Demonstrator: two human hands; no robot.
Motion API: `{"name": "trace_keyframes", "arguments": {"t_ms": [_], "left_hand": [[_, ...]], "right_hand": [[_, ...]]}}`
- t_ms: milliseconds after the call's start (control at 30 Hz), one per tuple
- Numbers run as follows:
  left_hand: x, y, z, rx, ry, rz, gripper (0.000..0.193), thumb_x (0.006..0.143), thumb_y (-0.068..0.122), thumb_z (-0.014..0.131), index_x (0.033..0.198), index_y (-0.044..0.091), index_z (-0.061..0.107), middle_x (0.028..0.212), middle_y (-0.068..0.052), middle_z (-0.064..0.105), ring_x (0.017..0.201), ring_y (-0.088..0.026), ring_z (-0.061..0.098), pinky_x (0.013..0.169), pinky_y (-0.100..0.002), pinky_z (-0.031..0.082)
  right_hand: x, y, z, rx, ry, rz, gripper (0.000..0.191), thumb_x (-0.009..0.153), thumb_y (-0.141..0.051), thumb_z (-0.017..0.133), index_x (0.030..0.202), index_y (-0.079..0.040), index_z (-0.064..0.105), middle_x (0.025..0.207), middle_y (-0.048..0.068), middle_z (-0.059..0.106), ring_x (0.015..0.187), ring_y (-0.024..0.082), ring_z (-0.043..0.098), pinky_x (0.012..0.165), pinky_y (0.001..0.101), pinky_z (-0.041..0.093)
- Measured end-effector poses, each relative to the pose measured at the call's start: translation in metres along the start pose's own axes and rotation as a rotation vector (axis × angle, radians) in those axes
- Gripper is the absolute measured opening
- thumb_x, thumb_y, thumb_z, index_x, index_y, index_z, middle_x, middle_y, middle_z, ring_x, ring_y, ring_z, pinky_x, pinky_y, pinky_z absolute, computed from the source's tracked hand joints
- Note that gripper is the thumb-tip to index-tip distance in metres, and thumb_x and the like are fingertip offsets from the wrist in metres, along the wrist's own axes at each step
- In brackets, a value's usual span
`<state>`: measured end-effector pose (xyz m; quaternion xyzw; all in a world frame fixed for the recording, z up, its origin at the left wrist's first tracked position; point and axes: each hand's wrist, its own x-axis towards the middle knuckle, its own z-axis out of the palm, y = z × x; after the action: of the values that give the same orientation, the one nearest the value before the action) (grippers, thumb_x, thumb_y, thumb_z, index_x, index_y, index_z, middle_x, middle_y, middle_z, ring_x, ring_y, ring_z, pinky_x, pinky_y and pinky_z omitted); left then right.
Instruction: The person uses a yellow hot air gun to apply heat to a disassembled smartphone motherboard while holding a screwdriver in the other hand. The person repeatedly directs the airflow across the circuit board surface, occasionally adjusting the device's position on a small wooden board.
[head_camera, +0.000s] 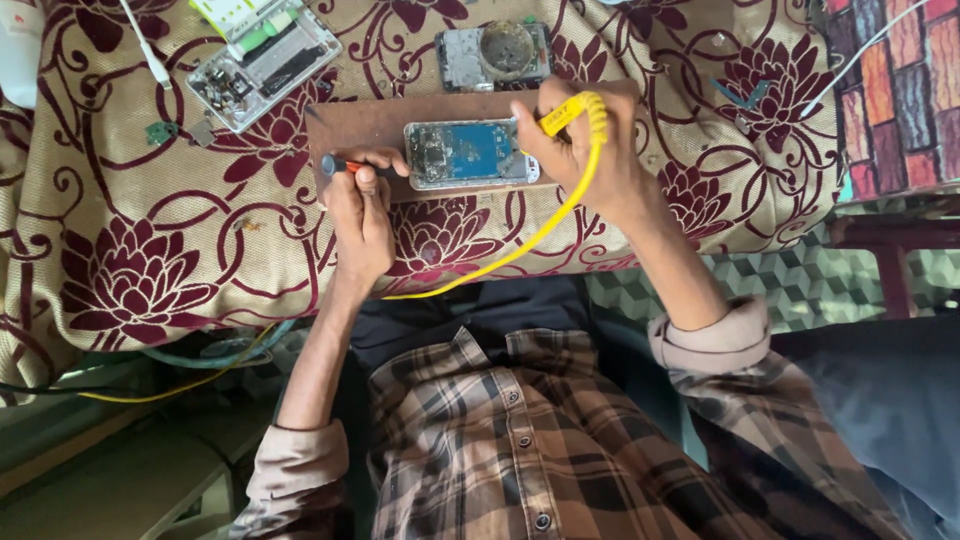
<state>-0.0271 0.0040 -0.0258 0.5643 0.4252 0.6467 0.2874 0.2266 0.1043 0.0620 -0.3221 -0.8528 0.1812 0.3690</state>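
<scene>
Head cam looks straight down at a table w/ a beige cloth (150, 230) printed in dark red flowers. Mid-table lies a brown wooden board (370, 125), and on it an opened phone (470, 153), back off, blue part and circuit bits showing, lying flat w/ its long side running 9 to 3 o'clock.

Left hand (358, 215) sits at 9 o'clock of the phone, fingers closed round a small screwdriver (345, 165) w/ black-and-orange handle; the tip end points toward the phone's left edge, can't tell if it touches. Right hand (580, 140) is at 3 o'clock of the phone, closed on a yellow tool (562, 113) held over the phone's right end; its yellow cable (520, 245) curls over the hand and runs down toward 7 o'clock, off the table edge.

At 12 o'clock of the board, just beyond it, a second opened device (495, 55) w/ a round part in its middle. At 10 o'clock, well apart, a third opened phone (262, 65) lying tilted, green and white parts on it, a white cable (150, 55) beside. Plaid shirt sleeves (500, 450) rolled to the forearm fill the lower part of view
</scene>
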Motion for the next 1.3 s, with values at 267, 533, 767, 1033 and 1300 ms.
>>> {"name": "trace_keyframes", "arguments": {"t_ms": [267,533,767,1033,1300], "left_hand": [[0.002,0.002,0.001,0.057,-0.003,0.021,0.021,0.119,0.016,0.038,0.113,-0.001,0.050,0.100,-0.012,0.069,0.059,-0.004,0.039,0.056,-0.023,0.033],[-0.005,-0.007,-0.001,0.045,0.012,-0.011,0.022,0.120,0.017,0.039,0.116,-0.001,0.050,0.103,-0.012,0.068,0.059,-0.004,0.039,0.055,-0.021,0.033],[-0.002,-0.006,0.001,0.024,0.005,-0.034,0.022,0.121,0.018,0.039,0.115,-0.001,0.050,0.103,-0.013,0.068,0.058,-0.003,0.038,0.055,-0.020,0.033],[0.000,0.003,0.001,0.012,-0.021,-0.008,0.023,0.119,0.017,0.039,0.113,-0.002,0.050,0.102,-0.013,0.067,0.063,-0.004,0.038,0.059,-0.022,0.033],[0.003,0.005,0.002,0.040,0.024,-0.078,0.023,0.117,0.016,0.038,0.109,-0.002,0.051,0.096,-0.011,0.068,0.061,-0.004,0.035,0.055,-0.022,0.031]], "right_hand": [[-0.009,-0.008,0.011,-0.435,0.262,-0.234,0.030,0.099,-0.011,0.071,0.074,-0.008,0.055,0.065,0.002,0.048,0.056,0.019,0.049,0.060,0.0404,0.041],[-0.013,-0.005,-0.009,0.221,-0.055,0.095,0.029,0.117,-0.013,0.060,0.093,0.000,0.048,0.075,0.009,0.055,0.071,0.015,0.061,0.063,0.0306,0.044],[-0.012,-0.002,-0.016,-0.017,0.023,-0.021,0.027,0.117,-0.014,0.065,0.095,0.000,0.058,0.077,0.009,0.064,0.068,0.018,0.059,0.067,0.0350,0.043],[-0.034,0.000,0.005,0.037,0.340,0.222,0.038,0.109,-0.007,0.073,0.081,0.000,0.048,0.066,0.007,0.054,0.059,0.014,0.054,0.056,0.0319,0.038],[-0.033,0.004,-0.004,0.158,0.337,0.292,0.032,0.109,-0.007,0.065,0.081,0.000,0.050,0.071,0.008,0.063,0.063,0.010,0.057,0.060,0.0312,0.045]]}}
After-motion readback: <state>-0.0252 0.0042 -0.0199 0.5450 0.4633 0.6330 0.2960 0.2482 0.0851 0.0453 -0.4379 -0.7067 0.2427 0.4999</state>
